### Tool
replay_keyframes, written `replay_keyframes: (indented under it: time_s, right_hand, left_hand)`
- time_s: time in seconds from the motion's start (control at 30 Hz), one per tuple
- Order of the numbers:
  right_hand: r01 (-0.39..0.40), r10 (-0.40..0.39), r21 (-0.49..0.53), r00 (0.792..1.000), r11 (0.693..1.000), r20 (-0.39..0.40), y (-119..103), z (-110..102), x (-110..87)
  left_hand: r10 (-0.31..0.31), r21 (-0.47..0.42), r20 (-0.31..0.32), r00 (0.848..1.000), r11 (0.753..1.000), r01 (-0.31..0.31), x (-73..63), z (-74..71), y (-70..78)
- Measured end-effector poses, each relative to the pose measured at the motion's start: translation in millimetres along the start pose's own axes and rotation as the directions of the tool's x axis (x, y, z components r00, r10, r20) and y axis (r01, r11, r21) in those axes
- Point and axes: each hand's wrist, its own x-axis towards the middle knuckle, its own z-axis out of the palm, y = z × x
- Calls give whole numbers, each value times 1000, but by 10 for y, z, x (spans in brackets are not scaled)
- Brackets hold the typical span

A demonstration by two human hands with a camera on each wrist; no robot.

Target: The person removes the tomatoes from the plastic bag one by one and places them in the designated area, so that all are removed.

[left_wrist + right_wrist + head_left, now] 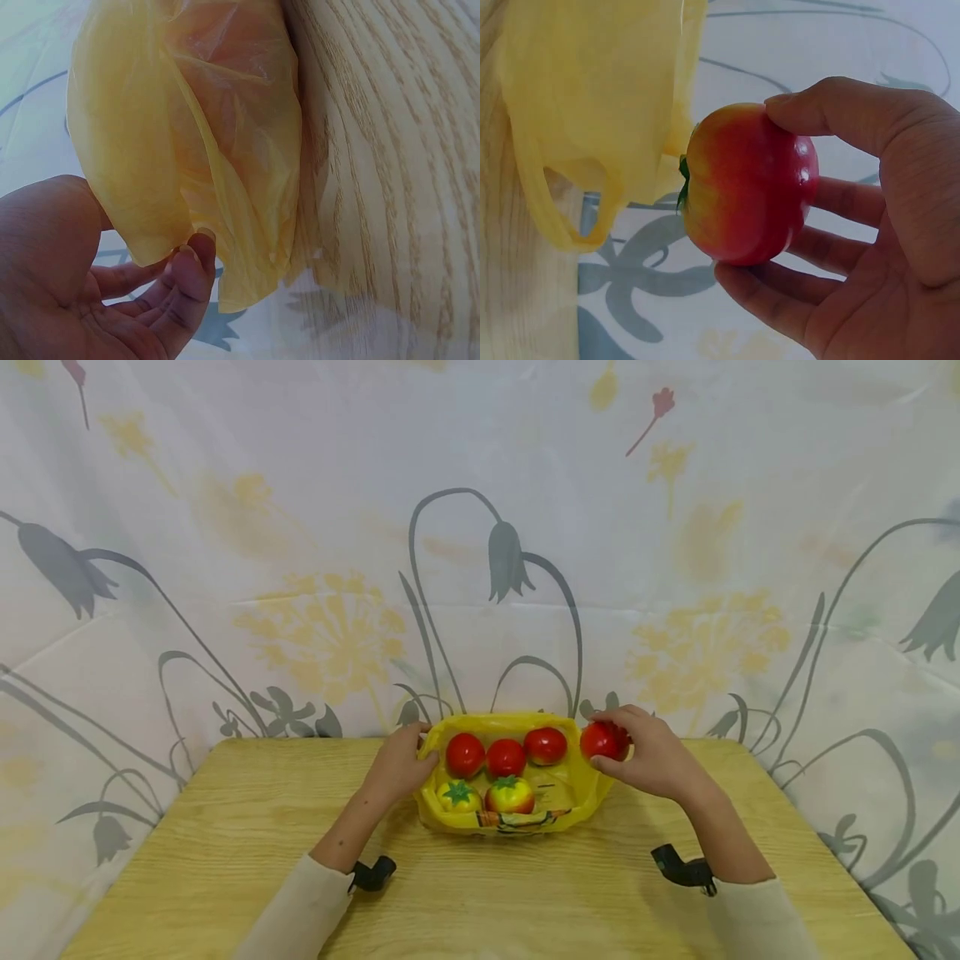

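A yellow plastic bag point(480, 822) lies on the table with its mouth spread wide. Inside it, three tomatoes show red, one of them at the back right point(545, 746), and two with green leafy tops sit in front, such as the yellow-red one point(510, 795). My left hand point(397, 766) pinches the bag's left edge; the left wrist view shows the fingertips on the thin yellow film point(150, 150). In my right hand point(656, 756) is another tomato point(746, 187), red and yellow with a green top, gripped between thumb and fingers just beside the bag's right rim.
The wood-grain table point(480, 893) ends at the back against a flower-printed curtain point(480, 635). A handle loop point(592, 225) of the bag hangs at its right end. Each wrist wears a black camera mount, like the one below the right wrist point(681, 867).
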Motion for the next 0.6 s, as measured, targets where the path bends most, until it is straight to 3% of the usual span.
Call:
replay_keyframes:
  time_s: [0.2, 0.6]
  right_hand:
    - [-24, 24, 3, 1000, 1000, -6, 53, -87, 8]
    - [-28, 28, 30, 1000, 999, -14, 131, -51, -14]
  left_hand:
    - [-3, -11, -1, 1000, 1000, 3, 43, 14, 48]
    - [-15, 4, 7, 1000, 1000, 15, -24, -28, 9]
